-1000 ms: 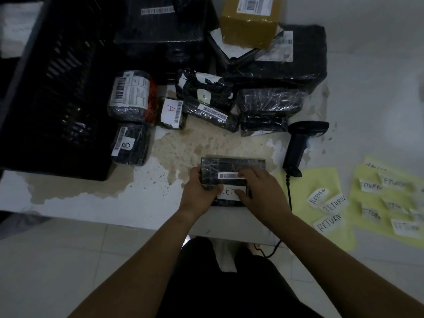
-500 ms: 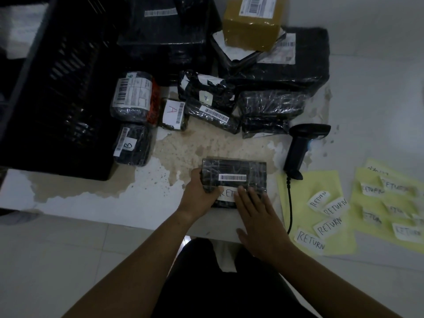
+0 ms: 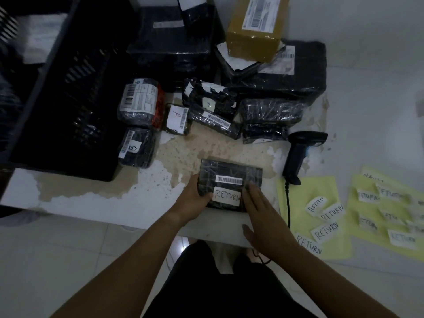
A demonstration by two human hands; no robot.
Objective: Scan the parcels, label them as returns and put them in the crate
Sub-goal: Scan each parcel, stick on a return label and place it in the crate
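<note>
A white table [image 3: 87, 203] with worn, peeling brown patches at its middle and front-left edge stands over a pale tiled floor [image 3: 46, 260].

Both forearms are bare from the bottom corners of the view up to the wrists; no sleeve edge is visible anywhere along them. Left hand [image 3: 193, 201] — no ring, watch or band visible; no glove. Right hand [image 3: 260, 213] — likewise bare, fingers unadorned, wrist without strap or bracelet. Nails look short, though the dim light leaves detail uncertain. Below and between the two forearms sits a dark garment [image 3: 220, 283], black or near-black, plain, with no print, seam or pocket discernible at this exposure. Its outline is rounded at the top edge, just below the wrists. Whether it is shorts or trousers cannot be told.
</note>
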